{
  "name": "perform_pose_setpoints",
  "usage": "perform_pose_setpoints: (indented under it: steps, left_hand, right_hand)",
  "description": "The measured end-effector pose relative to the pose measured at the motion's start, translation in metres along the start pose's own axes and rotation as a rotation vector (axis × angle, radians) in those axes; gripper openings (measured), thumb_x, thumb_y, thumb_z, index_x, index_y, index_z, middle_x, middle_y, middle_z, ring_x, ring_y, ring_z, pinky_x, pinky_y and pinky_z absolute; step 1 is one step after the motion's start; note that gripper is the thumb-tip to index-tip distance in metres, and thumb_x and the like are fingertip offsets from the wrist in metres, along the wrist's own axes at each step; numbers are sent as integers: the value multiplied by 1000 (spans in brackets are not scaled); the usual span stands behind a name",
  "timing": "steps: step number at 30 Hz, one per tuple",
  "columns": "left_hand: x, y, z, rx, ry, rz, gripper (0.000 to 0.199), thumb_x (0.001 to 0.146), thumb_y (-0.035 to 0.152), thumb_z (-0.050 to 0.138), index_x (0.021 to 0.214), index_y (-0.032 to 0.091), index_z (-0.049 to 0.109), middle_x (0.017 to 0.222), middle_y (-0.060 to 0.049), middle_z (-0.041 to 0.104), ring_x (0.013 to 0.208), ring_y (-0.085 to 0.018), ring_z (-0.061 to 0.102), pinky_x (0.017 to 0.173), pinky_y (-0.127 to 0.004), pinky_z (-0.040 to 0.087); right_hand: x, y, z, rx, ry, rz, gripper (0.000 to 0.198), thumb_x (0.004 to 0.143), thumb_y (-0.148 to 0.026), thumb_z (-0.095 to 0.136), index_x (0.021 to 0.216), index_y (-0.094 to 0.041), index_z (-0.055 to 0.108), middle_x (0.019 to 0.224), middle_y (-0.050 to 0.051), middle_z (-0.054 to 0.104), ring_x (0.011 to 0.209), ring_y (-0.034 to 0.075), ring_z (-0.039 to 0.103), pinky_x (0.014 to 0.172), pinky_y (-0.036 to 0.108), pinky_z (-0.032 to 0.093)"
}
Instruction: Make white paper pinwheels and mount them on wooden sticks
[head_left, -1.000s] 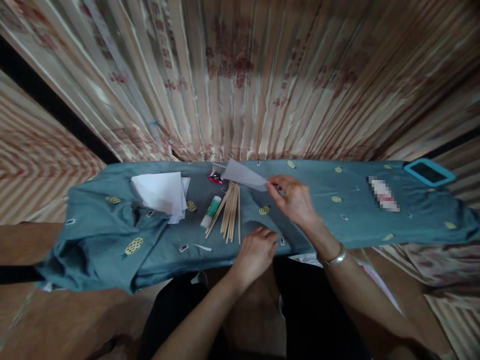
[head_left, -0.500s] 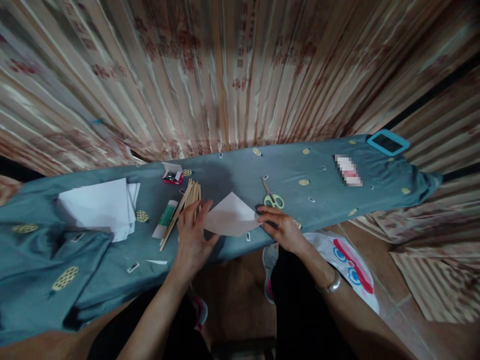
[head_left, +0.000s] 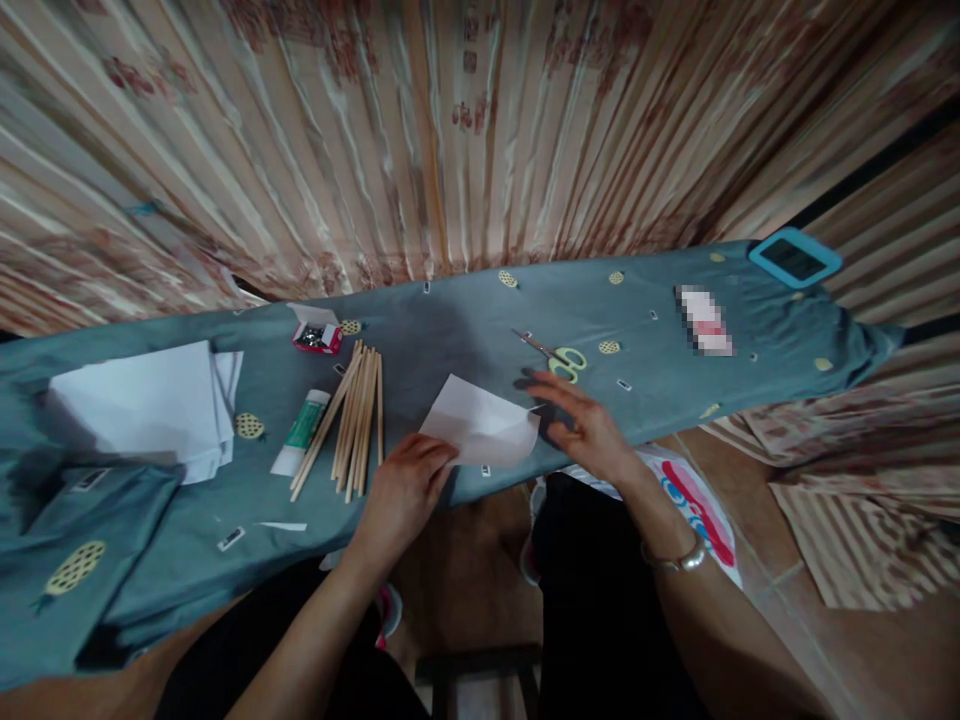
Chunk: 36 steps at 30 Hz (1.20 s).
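A sheet of white paper lies at the front of the cloth-covered table, one corner pointing away from me. My left hand pinches its left corner between thumb and fingers. Beside the paper's right corner, my right hand is open with its fingers apart, holding nothing. Just beyond those fingers are scissors with yellow-green handles, blades pointing left. Wooden sticks lie in a loose bunch left of the paper, next to a green and white glue stick.
A stack of white paper rests on the left of the blue-grey tablecloth. Behind the sticks is an opened small red box of metal bits. Farther right are a blurred-out packet and a blue-framed tablet. A curtain hangs behind.
My right hand has let go of the paper's right corner and its fingers have spread. The paper has turned slightly, with my left hand still on it. The view has shifted a little.
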<state>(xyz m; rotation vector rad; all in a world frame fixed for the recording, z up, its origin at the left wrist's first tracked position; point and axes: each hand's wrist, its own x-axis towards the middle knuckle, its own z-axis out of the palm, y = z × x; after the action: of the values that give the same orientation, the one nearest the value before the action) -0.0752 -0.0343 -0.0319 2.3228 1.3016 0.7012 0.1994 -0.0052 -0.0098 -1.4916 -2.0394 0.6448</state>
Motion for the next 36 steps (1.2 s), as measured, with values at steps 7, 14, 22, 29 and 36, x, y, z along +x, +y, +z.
perform_pose_setpoints:
  steps: [7, 14, 22, 29, 36]
  left_hand:
    - [1, 2, -4, -32, -35, -37, 22, 96, 20, 49, 96, 17, 70, 97, -6, 73, 96, -22, 66, 87, -35, 55]
    - [-9, 3, -4, -103, -1, -216, 41, 94, 27, 50, 134, 18, 52, 119, -10, 70, 97, -23, 71, 89, -38, 56]
    - [-16, 0, -3, -55, 98, -148, 49, 94, 23, 52, 141, 17, 41, 138, -16, 56, 108, -23, 67, 93, -39, 56]
    - [-15, 12, 2, 249, 71, 48, 35, 93, 17, 51, 127, 10, 56, 142, -18, 54, 131, -34, 50, 105, -52, 47]
    - [-18, 22, 16, 374, -11, 91, 39, 93, 20, 49, 129, 6, 56, 142, -20, 54, 136, -33, 47, 110, -53, 42]
  right_hand:
    - [-7, -36, 22, 384, -121, 62, 14, 86, -29, 63, 96, -21, 69, 124, 10, 68, 120, 22, 62, 105, 39, 45]
    - [16, -36, 41, 223, -72, 141, 24, 91, -37, 56, 89, -18, 71, 75, 2, 70, 69, 17, 64, 65, 27, 47]
    - [38, -38, 69, 34, 81, -63, 17, 91, -24, 54, 95, -18, 70, 119, 12, 68, 112, 25, 61, 101, 41, 45]
    - [45, -36, 91, 28, 178, -17, 10, 86, -21, 60, 89, -19, 69, 128, 14, 64, 121, 27, 58, 106, 45, 43]
    - [44, -37, 99, 35, 233, 19, 6, 82, -20, 62, 87, -20, 66, 128, 12, 64, 121, 27, 57, 105, 47, 44]
